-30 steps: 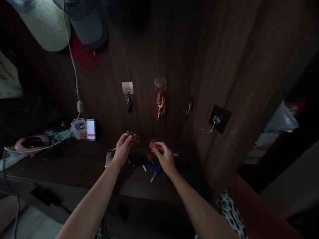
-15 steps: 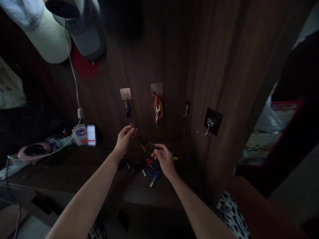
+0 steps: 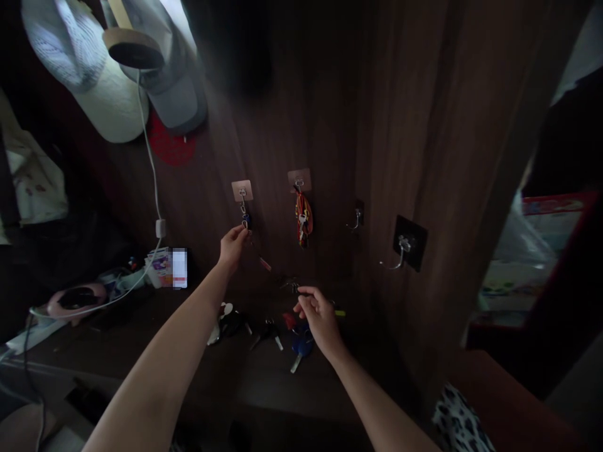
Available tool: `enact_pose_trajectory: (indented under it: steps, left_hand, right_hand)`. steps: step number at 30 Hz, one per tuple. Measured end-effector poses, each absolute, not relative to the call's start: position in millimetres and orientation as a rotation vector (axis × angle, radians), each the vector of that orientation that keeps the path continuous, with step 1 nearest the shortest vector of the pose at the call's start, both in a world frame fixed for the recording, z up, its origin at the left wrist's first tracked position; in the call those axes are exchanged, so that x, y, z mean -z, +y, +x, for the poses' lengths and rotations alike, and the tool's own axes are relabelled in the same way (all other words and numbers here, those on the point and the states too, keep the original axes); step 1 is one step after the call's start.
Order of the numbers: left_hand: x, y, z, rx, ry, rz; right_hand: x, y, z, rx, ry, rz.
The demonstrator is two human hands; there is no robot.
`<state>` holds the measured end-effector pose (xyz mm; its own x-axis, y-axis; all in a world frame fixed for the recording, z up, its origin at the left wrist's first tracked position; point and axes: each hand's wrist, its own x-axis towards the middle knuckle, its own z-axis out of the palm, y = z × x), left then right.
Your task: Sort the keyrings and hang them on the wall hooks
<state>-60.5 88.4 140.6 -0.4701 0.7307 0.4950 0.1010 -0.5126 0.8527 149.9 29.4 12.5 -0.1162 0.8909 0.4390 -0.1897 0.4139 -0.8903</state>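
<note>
My left hand pinches the metal loop of a keychain, held up beside a small blue key fob hanging from the left wall hook. Below those fingers dangles the keychain's thin chain with a reddish tag. Lower and to the right is my right hand, thumb and forefinger curled towards each other. Small dark metal pieces show at its fingertips; their kind is unclear in the shadow. Under the hands, blue keys, a red piece and dark keys lie on the shelf.
A red and yellow lanyard hangs on the middle hook. Further right are a small bare hook and a larger one on a black plate. Caps, a white cable and a pink-rimmed object occupy the left.
My left hand has raised the keychain towards the left hook, beside the blue fob. My right hand has hardly moved. The whole view has shifted slightly.
</note>
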Motion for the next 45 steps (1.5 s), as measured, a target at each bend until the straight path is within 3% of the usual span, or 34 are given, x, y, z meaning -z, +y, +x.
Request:
enact_pose_trajectory:
  steps: [18, 34, 45]
  left_hand:
    - [-190.5, 131.3, -76.5, -2.176, 1.507, 1.258]
    - [-157.6, 128.0, -80.4, -2.070, 1.332, 1.073]
    - [-108.7, 97.1, -78.1, -1.879, 1.245, 1.058]
  right_hand:
    - [-13.7, 27.3, 150.2, -1.023, -1.421, -0.712]
    - [-8.7, 30.0, 148.8, -1.017, -1.432, -0.711]
    - [-9.1, 30.3, 148.0, -1.047, -1.411, -0.728]
